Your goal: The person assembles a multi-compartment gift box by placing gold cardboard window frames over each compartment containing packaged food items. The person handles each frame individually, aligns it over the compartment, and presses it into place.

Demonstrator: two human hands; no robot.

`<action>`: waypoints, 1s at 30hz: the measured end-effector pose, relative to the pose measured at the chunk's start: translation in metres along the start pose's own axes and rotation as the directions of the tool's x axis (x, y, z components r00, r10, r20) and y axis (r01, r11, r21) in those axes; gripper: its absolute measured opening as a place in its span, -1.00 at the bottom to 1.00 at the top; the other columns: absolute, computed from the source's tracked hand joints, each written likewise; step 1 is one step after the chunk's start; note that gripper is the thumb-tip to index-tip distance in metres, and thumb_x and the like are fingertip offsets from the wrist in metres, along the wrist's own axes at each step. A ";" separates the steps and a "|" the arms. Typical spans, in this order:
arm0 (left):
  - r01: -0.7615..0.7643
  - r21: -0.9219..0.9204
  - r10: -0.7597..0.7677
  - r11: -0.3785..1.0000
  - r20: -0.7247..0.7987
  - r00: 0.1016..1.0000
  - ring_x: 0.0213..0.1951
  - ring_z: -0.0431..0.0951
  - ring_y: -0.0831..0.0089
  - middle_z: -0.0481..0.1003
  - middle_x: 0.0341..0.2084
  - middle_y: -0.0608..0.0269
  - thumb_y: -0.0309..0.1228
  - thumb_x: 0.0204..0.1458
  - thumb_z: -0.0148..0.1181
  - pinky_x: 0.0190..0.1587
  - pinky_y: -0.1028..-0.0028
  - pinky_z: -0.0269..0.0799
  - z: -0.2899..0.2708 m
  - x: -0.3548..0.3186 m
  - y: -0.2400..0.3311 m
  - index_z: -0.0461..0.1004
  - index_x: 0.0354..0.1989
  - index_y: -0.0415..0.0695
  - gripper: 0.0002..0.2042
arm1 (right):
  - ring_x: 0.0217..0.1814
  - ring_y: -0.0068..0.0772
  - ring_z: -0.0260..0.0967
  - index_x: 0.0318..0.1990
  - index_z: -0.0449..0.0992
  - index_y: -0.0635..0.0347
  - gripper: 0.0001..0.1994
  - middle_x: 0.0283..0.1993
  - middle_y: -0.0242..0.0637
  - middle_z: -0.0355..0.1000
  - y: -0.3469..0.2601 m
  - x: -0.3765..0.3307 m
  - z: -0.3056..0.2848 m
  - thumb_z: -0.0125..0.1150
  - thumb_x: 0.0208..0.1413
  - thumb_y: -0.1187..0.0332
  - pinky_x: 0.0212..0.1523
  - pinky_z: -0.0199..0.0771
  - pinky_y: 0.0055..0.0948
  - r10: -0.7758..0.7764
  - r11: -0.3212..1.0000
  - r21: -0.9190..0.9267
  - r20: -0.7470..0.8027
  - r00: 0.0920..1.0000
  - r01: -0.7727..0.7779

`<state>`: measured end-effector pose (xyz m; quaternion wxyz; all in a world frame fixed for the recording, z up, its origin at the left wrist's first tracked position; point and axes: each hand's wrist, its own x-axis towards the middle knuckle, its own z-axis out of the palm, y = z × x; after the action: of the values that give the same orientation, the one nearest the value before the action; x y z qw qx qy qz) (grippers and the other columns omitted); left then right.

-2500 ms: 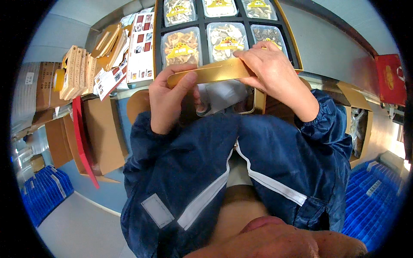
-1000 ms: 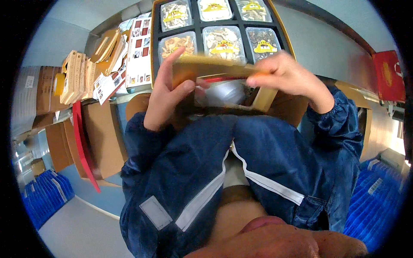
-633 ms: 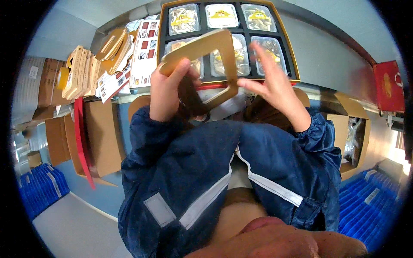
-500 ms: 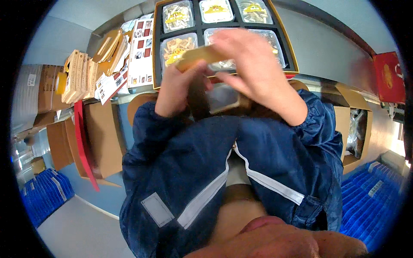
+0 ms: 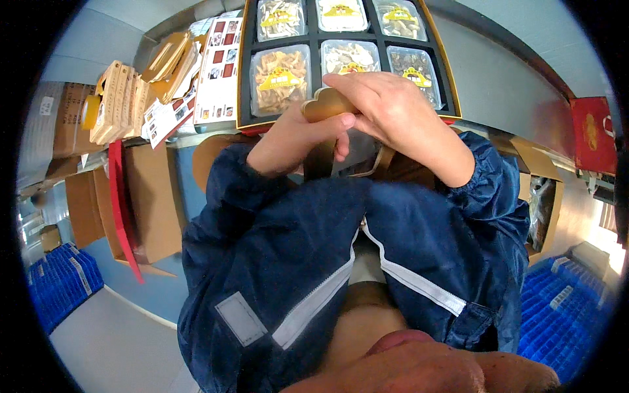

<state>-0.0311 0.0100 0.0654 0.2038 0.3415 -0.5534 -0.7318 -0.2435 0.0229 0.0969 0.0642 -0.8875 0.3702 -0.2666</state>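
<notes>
A gold piece with a scalloped edge (image 5: pixel 325 106), like a card or a thin stack of cards, is between my two hands in front of the box. My left hand (image 5: pixel 298 139) grips it from below, thumb pointing right and fingers curled. Over its right part bends my right hand (image 5: pixel 396 108), fingertips closed on its upper edge. Beyond them lies a gold-edged gift box (image 5: pixel 448 72) with a black insert. Its compartments hold clear tubs of dried food, such as the orange-brown one (image 5: pixel 280 75) and the pale sliced one (image 5: pixel 349 56), with yellow labels. My right hand partly covers the lower right tubs.
Left of the box lies a printed sheet (image 5: pixel 219 72), beside stacked tan cards (image 5: pixel 116 105) and a yellow tape roll (image 5: pixel 91 112). Open cartons (image 5: pixel 154 203) stand at both sides. Blue ribbed stacks (image 5: pixel 65 285) sit low at each side. A red box (image 5: pixel 593 134) is far right.
The gold piece and both hands have come lower and slightly right in view, my right hand closing down onto it. The gift box shows slightly lower and further right.
</notes>
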 end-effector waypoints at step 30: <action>-0.086 -0.032 0.080 0.996 -0.142 0.987 -0.49 0.49 0.58 0.56 -0.52 0.28 -0.22 0.26 0.15 -0.36 0.54 0.40 0.003 0.000 -0.002 0.54 -0.33 -0.22 -0.72 | -0.25 -0.14 0.53 0.02 0.51 0.27 -0.53 -0.23 -0.13 0.55 0.008 -0.003 -0.016 0.44 -0.04 0.28 -0.23 0.51 -0.29 -0.068 0.987 -0.148 -0.043 0.997 0.061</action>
<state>-0.0331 0.0129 0.0643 0.2791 0.3648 -0.5373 -0.7073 -0.2583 0.0201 0.1066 -0.0188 -0.8947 0.3613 -0.2620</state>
